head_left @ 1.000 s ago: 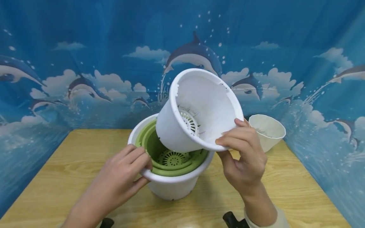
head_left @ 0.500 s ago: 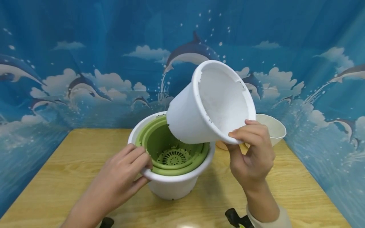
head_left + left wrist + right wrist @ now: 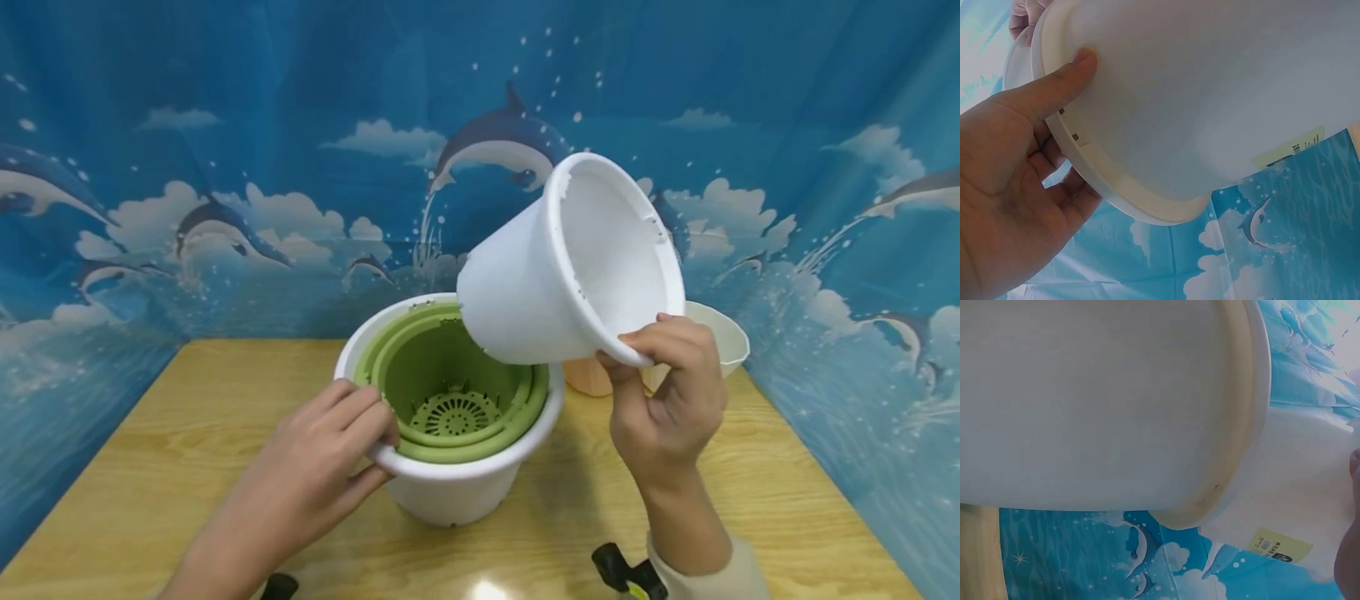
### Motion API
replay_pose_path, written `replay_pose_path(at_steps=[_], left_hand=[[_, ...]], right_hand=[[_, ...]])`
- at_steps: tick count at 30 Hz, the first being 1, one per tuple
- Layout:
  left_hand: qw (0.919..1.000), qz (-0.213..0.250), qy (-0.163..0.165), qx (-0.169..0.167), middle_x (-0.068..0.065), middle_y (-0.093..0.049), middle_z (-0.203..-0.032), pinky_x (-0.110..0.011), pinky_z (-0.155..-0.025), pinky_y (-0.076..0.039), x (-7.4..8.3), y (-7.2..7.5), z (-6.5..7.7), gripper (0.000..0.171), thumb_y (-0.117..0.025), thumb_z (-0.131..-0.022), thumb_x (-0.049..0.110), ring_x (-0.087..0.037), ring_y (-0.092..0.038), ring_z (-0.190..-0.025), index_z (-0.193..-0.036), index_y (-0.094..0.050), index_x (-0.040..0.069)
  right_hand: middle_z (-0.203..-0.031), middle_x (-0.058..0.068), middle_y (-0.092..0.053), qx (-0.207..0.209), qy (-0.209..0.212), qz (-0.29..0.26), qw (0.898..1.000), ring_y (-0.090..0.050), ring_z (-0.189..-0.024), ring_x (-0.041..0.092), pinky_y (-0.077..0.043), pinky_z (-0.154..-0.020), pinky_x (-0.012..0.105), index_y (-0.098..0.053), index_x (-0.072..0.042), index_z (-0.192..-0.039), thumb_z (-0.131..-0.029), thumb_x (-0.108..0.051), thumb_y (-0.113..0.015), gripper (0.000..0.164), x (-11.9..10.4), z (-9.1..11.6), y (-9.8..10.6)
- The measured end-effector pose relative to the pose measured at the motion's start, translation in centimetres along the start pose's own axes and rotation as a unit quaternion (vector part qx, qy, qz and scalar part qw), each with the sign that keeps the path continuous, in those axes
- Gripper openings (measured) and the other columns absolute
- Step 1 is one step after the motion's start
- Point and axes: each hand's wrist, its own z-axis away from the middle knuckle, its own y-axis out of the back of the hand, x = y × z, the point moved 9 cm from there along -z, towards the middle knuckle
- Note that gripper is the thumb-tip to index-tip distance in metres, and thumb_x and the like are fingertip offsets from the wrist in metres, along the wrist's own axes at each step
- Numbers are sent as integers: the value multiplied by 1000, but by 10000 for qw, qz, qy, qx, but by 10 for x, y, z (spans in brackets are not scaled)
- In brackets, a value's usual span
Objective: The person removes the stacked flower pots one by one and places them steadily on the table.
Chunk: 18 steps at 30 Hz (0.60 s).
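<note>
My left hand grips the near-left rim of a large white plastic flowerpot standing upright on the table. Its thumb presses the outer wall below the rim. Nested green pots with a slotted base fill the standing pot. Up and right of these, my right hand pinches the rim of a smaller white flowerpot, tilted with its mouth toward the right. The right wrist view shows this lifted pot with a yellow label, and the right hand only partly, at the edge.
Behind the right hand stand a cream faceted pot and a peach-coloured object, both partly hidden. Black fittings show near the front of the wooden table. A blue dolphin curtain encloses the back and sides.
The lifted white pot has moved up and right with my right hand, turning further onto its side. More of the green pots and the peach object now shows. My left hand stays put.
</note>
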Motion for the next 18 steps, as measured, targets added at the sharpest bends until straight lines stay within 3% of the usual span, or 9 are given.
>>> replay_pose_path(at_steps=[9,18], left_hand=[[9999,-22,-88,45,14,-58,-98,-30,-74,-52,1,1,0,31,-84,-76,25,-8,-51,-92,-93,-59,24],[10000,-43,-57,1,14,-58,-98,-30,-74,-52,0,0,2,33,-86,-74,25,-8,-51,-93,-93,-59,24]], right_hand=[[-79,21,-56,49,-200,-3,9998,-53,-74,23,-43,-74,23,-59,11,-80,-84,-25,-80,42,15,2,5],[-80,21,-56,97,-289,100,9995,-54,-76,22,-41,-73,22,-59,11,-79,-84,-23,-80,40,19,3,9]])
